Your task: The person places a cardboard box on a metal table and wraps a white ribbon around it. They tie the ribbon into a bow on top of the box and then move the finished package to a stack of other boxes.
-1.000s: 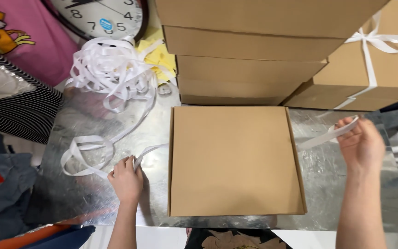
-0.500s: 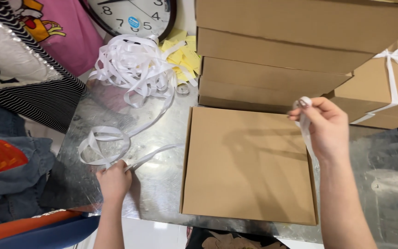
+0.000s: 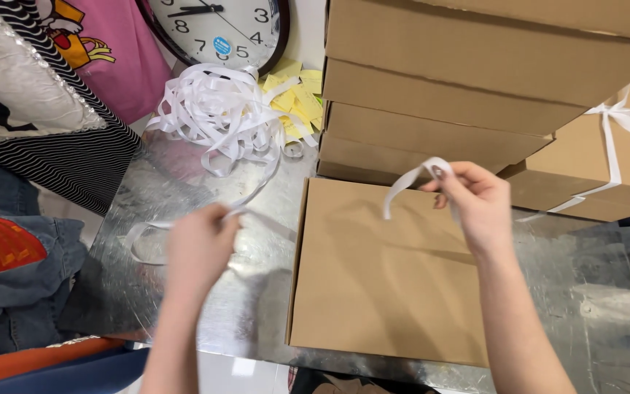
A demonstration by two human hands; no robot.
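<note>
The left hand hangs above the left half of the shiny metal surface, its grip pinched together on a white ribbon where the strand comes off the loose coil. From that hand the ribbon trails back across the metal towards the tangled ribbon pile heaped at the far left corner of the surface, and a loop of it lies flat on the metal just left of the hand.

The right hand is raised over the far edge of the flat cardboard box, its grip clamped on the ribbon's free end, which arches up and curls down in front of the fingers. The box lies closed and plain in the middle of the surface, its near edge close to the surface's near edge.

Behind it, touching or just beside its far edge, stands a stack of cardboard boxes. At the far right sits a box tied with ribbon in a bow. Yellow paper slips lie beside the ribbon pile, under a wall clock. Folded clothes are piled off the left edge.
</note>
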